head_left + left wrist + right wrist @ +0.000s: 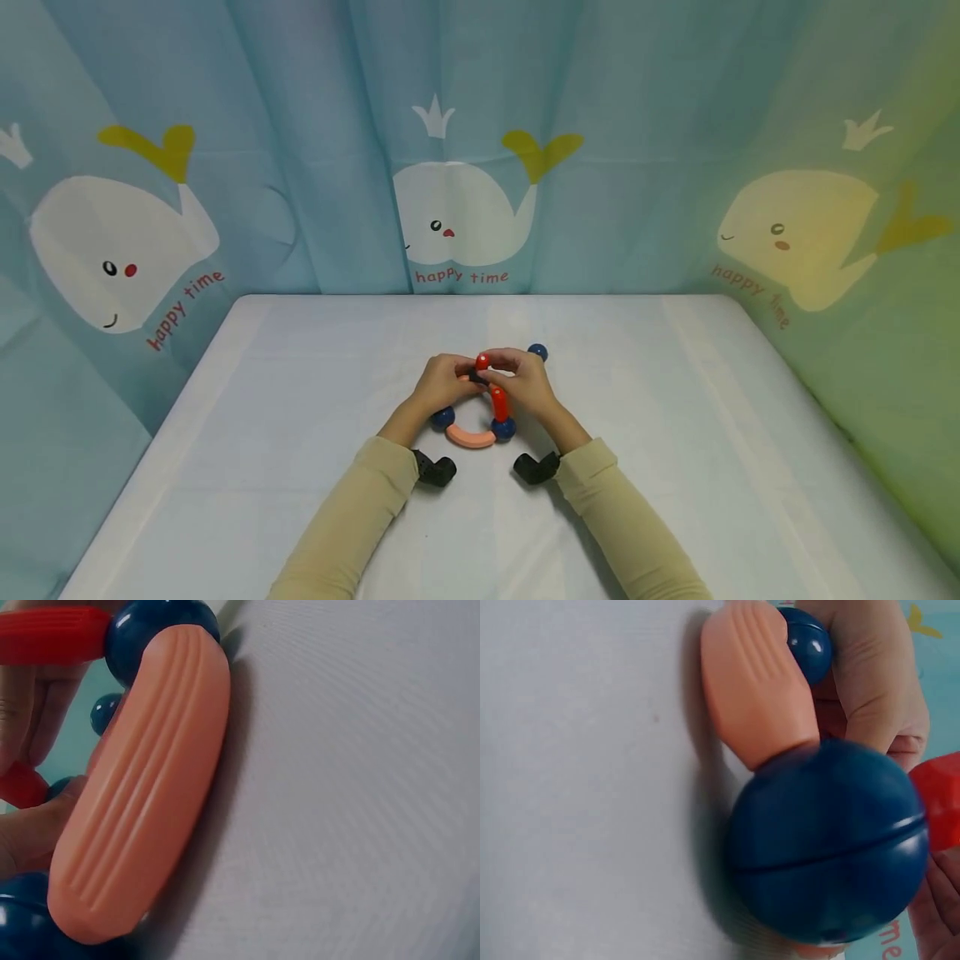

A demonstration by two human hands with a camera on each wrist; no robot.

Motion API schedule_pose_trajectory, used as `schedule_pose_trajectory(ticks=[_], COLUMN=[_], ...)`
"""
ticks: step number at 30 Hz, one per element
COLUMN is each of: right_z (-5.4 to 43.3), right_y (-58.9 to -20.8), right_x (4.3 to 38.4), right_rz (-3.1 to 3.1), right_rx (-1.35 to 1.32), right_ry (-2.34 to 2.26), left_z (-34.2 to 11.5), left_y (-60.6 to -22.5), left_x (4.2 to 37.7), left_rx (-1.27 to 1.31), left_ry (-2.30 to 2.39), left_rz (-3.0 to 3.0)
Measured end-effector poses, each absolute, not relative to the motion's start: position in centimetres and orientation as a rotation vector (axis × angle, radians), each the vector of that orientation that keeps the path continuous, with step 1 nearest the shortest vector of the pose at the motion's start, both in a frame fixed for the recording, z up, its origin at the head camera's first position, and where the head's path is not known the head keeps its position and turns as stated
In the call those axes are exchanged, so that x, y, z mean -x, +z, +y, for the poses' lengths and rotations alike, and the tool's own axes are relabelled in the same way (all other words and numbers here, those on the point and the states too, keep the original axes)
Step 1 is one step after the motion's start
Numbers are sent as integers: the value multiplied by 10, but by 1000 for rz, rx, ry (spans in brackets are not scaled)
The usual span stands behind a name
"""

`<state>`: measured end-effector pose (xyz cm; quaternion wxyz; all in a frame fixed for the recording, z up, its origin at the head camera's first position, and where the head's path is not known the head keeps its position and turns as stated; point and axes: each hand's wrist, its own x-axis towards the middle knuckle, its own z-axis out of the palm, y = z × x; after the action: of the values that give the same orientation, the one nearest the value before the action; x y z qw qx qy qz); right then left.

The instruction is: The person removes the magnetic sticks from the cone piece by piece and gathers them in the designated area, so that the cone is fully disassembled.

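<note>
On the table, salmon curved bars (pixel 471 437) and blue balls (pixel 503 429) are joined in a ring. A red bar (pixel 499 403) stands on the near right ball. Another upright red bar (pixel 482 362) rises at the far side, where my right hand (pixel 527 383) pinches it between thumb and fingers. My left hand (pixel 441 385) holds the dark blue ball (pixel 477 377) below that bar, its thumb against it in the left wrist view. The fingers partly hide this joint. A blue ball (pixel 444 417) of the ring lies beneath my left wrist.
A separate-looking blue ball (pixel 537 352) is just beyond my right hand. The white table (pixel 300 375) reaches to a blue curtain (pixel 322 167) with whale prints at the back. Black wrist cameras (pixel 536 468) hang under both wrists, close to the ring.
</note>
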<state>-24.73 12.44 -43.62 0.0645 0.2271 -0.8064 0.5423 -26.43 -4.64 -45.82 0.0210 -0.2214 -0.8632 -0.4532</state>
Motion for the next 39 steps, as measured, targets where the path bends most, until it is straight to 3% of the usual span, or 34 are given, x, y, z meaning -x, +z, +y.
schedule_pose_trajectory(ticks=[16,25,39], right_z=[136,162,206], right_y=[-388,-390,-427], right_x=[225,223,215], right_rz=[-2217,-2278,-2381], right_rx=[-562,-414,-212], right_ry=[1806,1780,1852], left_z=[-41,-42,-43], left_y=[-455,-452,-452], left_x=[264,262,262], left_rx=[614,566,559], left_ry=[-1411,-1391,-1407], left_rz=[-2781,-2815,-2819])
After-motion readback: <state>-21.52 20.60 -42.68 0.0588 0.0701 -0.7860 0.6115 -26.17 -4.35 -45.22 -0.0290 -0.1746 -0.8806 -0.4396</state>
